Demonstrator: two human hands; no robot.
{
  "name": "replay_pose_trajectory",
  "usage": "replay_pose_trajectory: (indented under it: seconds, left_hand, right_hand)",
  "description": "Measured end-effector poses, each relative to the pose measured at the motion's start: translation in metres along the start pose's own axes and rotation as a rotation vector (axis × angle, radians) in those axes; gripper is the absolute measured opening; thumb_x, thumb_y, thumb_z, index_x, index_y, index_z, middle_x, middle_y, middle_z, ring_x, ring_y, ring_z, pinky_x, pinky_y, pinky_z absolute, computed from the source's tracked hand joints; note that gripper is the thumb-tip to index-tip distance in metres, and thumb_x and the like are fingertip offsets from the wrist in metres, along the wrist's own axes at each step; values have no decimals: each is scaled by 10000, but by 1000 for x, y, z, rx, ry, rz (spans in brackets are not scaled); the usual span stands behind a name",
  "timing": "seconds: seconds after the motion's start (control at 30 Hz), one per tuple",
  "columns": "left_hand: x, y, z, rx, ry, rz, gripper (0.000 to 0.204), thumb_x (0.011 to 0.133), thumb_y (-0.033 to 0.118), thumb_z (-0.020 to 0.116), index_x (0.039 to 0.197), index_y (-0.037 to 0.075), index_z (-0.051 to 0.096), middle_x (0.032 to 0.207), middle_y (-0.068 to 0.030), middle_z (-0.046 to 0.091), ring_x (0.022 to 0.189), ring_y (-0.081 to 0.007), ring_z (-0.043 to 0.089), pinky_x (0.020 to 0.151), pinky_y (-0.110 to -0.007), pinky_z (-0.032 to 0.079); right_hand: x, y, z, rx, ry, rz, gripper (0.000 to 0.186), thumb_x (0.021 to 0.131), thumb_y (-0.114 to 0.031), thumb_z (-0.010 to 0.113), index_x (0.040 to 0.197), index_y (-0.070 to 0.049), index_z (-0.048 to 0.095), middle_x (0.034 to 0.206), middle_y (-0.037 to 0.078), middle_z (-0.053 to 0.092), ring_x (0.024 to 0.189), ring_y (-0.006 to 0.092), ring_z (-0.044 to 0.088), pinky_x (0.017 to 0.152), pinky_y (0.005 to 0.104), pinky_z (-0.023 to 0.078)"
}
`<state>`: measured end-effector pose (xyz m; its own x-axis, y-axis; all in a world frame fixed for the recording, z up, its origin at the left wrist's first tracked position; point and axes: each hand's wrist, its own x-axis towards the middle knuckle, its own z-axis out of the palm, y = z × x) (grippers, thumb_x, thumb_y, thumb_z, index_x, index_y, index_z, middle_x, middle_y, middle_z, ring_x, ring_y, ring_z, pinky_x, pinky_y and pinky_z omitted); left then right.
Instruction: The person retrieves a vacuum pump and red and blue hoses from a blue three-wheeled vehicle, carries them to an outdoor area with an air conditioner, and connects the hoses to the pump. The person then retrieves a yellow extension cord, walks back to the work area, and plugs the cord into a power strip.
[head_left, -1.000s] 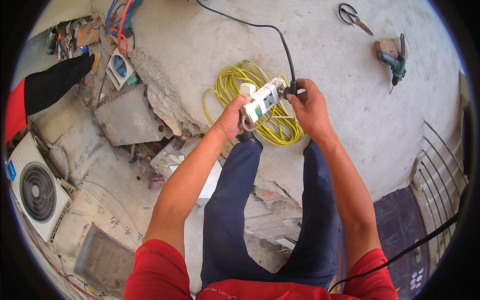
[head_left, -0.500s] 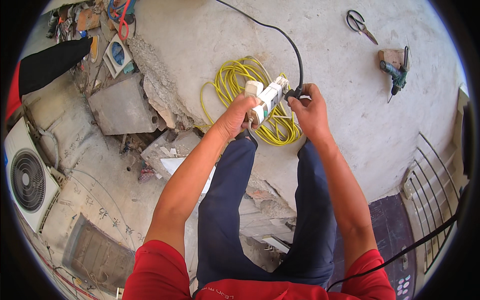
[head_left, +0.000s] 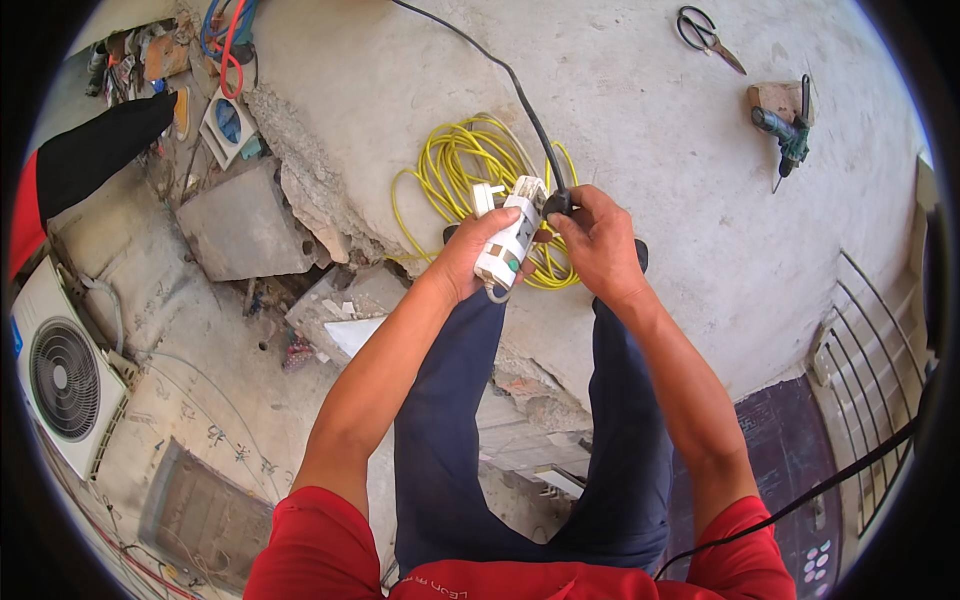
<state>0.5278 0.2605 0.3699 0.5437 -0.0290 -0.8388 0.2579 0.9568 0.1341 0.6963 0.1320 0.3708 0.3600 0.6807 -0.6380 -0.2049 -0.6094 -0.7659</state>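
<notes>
- I see a white power strip [head_left: 508,238], long and boxy with a green mark near its lower end, held tilted in front of my knees, above the coil of yellow cable [head_left: 470,180] on the concrete floor [head_left: 640,110].
- My left hand [head_left: 470,258] is wrapped around the strip's lower half, fingers curled closed on it from the left side.
- My right hand [head_left: 598,240] is pinched shut on a black plug [head_left: 556,204] at the strip's upper end; I cannot tell whether the plug is seated in a socket.
- The black cord [head_left: 500,70] runs from that plug up across the floor.
- Scissors [head_left: 706,30] and a green drill [head_left: 785,135] lie well apart, to the upper right.
</notes>
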Motion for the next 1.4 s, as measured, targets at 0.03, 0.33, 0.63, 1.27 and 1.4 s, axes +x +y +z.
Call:
replay_pose_trajectory:
  seconds: [0.03, 0.33, 0.63, 1.27, 1.4]
  left_hand:
    - [-1, -1, 0, 9, 51, -46, 518, 937, 400, 691, 1315, 63, 577, 1013, -141, 729, 667, -203, 718, 541, -315, 598]
    - [-8, -2, 0, 147, 69, -30, 463, 939, 358, 698, 1270, 56, 582, 920, -155, 726, 584, -208, 691, 487, -323, 574]
    - [-5, 3, -3, -288, -201, -169, 577, 1025, 495, 546, 1414, 69, 540, 1151, -255, 712, 777, -320, 767, 557, -399, 659]
    - [28, 9, -5, 398, 240, 284, 398, 842, 177, 810, 1181, 21, 671, 977, -29, 704, 793, -97, 629, 667, -256, 485]
    - [34, 10, -7, 438, 198, 263, 470, 856, 207, 810, 1245, 5, 640, 1014, -33, 701, 850, -113, 649, 689, -269, 494]
  right_hand:
    - [-1, -1, 1, 62, 10, 41, 200, 946, 27, 676, 1134, 64, 619, 931, 128, 717, 851, 147, 711, 759, 301, 557]
    - [-3, -6, -1, -332, -33, -100, 183, 928, -22, 713, 1091, 47, 666, 813, 131, 723, 689, 203, 683, 637, 364, 525]
    - [13, -2, -12, 174, -197, 58, 564, 914, -375, 791, 1290, 17, 642, 1228, 164, 668, 1172, 274, 629, 990, 411, 520]
    - [37, 27, -18, 567, 118, 216, 774, 888, -415, 831, 1327, 134, 509, 1158, 208, 665, 1020, 271, 716, 875, 394, 636]
    - [44, 33, -20, 539, 163, 276, 752, 922, -444, 790, 1325, 124, 507, 1172, 196, 664, 1057, 277, 708, 949, 423, 605]
